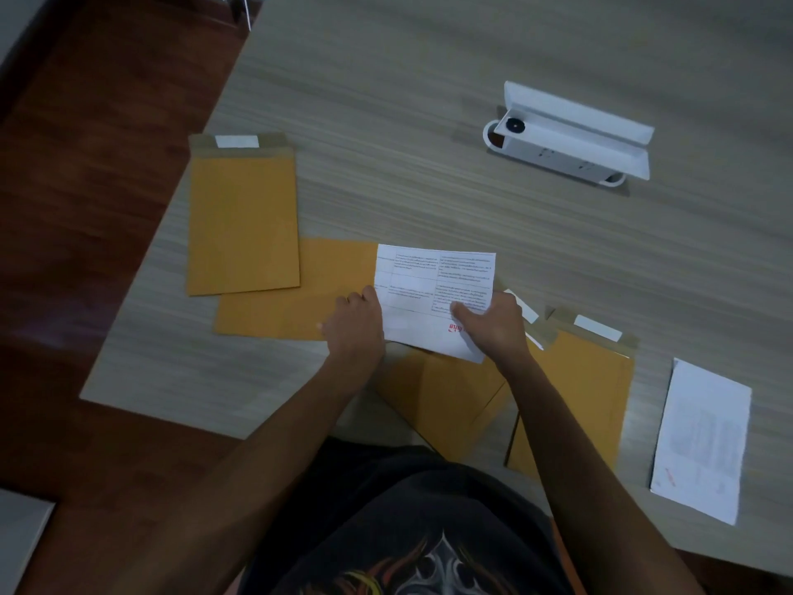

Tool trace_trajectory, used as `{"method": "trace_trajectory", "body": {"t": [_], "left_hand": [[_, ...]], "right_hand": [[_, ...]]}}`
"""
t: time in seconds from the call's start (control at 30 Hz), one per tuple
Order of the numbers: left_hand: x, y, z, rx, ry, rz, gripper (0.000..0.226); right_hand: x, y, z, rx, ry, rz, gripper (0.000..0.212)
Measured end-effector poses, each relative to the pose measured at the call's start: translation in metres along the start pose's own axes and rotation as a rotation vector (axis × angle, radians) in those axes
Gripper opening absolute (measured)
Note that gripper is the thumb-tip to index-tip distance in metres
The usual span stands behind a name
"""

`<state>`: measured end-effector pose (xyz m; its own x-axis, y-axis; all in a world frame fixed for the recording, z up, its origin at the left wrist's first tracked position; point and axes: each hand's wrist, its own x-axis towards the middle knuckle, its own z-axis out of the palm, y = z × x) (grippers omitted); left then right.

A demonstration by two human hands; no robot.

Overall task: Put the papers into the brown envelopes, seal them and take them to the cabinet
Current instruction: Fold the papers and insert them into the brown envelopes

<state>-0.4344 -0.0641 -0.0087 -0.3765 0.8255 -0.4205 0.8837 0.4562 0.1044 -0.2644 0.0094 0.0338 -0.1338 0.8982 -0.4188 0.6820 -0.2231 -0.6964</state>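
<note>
Envelopes x4, papers x2

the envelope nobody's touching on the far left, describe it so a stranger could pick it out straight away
Start at the left edge of the grey wood-grain table. The upright brown envelope lies there, apart from both hands, its bottom right corner overlapping a sideways envelope. Its open flap points away, with a white adhesive strip.

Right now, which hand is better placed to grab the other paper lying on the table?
The right hand. The other paper lies far on that side, past the envelopes. The left hand would have to cross over. Both hands hold the sheet.
</note>
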Motion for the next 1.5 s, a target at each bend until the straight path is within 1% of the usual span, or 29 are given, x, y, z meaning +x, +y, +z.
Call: {"method": "trace_trajectory", "body": {"t": [0.1,0.2,0.3,0.43,0.57,0.7,0.8,0.9,0.97,1.03,1.13,1.17,1.2,1.23,1.27,1.33,1.37,1.4,1.43,1.5], "left_hand": [[0.000,0.001,-0.001,0.018,-0.044,0.007,0.032],[-0.001,-0.005,-0.003,0.020,0.034,0.070,0.024],[-0.004,-0.012,-0.004,0.010,0.124,0.168,0.023],[-0.006,-0.014,-0.002,-0.018,0.166,0.264,0.027],[-0.007,-0.012,0.002,-0.060,0.169,0.387,0.025],[-0.011,-0.008,0.007,-0.078,0.188,0.469,0.024],[-0.014,-0.003,0.009,-0.100,0.217,0.512,0.024],[-0.017,0.003,0.008,-0.166,0.296,0.535,0.017],[-0.016,0.009,0.011,-0.195,0.349,0.555,0.011],[-0.014,0.012,0.014,-0.215,0.369,0.557,0.008],[-0.014,0.013,0.016,-0.240,0.385,0.594,0.002],[-0.013,0.011,0.014,-0.266,0.381,0.604,0.005],[-0.012,0.007,0.009,-0.305,0.344,0.590,0.014],[-0.010,0.001,0.003,-0.343,0.285,0.556,0.029],[-0.007,-0.006,-0.002,-0.346,0.244,0.526,0.050],[0.005,-0.022,-0.007,-0.205,0.215,0.511,0.101],[0.011,-0.029,-0.009,-0.123,0.179,0.507,0.123],[0.017,-0.033,-0.012,-0.062,0.130,0.498,0.139],[0.023,-0.036,-0.015,-0.021,0.089,0.496,0.148],[0.033,-0.036,-0.019,0.026,0.022,0.504,0.157]], "right_hand": [[0.004,-0.005,-0.002,-0.006,-0.016,-0.006,0.028],[0.009,-0.011,-0.006,-0.031,-0.020,-0.032,0.027],[0.015,-0.016,-0.011,-0.069,-0.032,-0.044,0.026],[0.023,-0.024,-0.018,-0.102,-0.090,-0.029,0.024],[0.031,-0.026,-0.026,-0.101,-0.117,-0.003,0.020],[0.034,-0.020,-0.024,-0.047,-0.150,0.029,0.025],[0.033,-0.015,-0.019,-0.015,-0.181,0.053,0.030],[0.028,-0.013,-0.012,0.008,-0.197,0.071,0.033],[0.023,-0.013,-0.005,0.024,-0.186,0.062,0.032],[0.019,-0.012,0.002,0.021,-0.164,0.057,0.027],[0.018,-0.010,0.003,0.043,-0.133,0.084,0.027],[0.018,-0.008,0.001,0.055,-0.114,0.096,0.026],[0.018,-0.007,-0.001,0.055,-0.092,0.105,0.024],[0.019,-0.005,-0.003,0.045,-0.077,0.113,0.023],[0.019,-0.003,-0.004,0.036,-0.069,0.120,0.022],[0.020,0.002,-0.005,0.017,-0.072,0.128,0.021],[0.021,0.004,-0.006,0.003,-0.073,0.127,0.022],[0.021,0.005,-0.006,-0.015,-0.073,0.125,0.023],[0.022,0.006,-0.006,-0.035,-0.075,0.124,0.023],[0.024,0.007,-0.005,-0.062,-0.086,0.125,0.024]]}}
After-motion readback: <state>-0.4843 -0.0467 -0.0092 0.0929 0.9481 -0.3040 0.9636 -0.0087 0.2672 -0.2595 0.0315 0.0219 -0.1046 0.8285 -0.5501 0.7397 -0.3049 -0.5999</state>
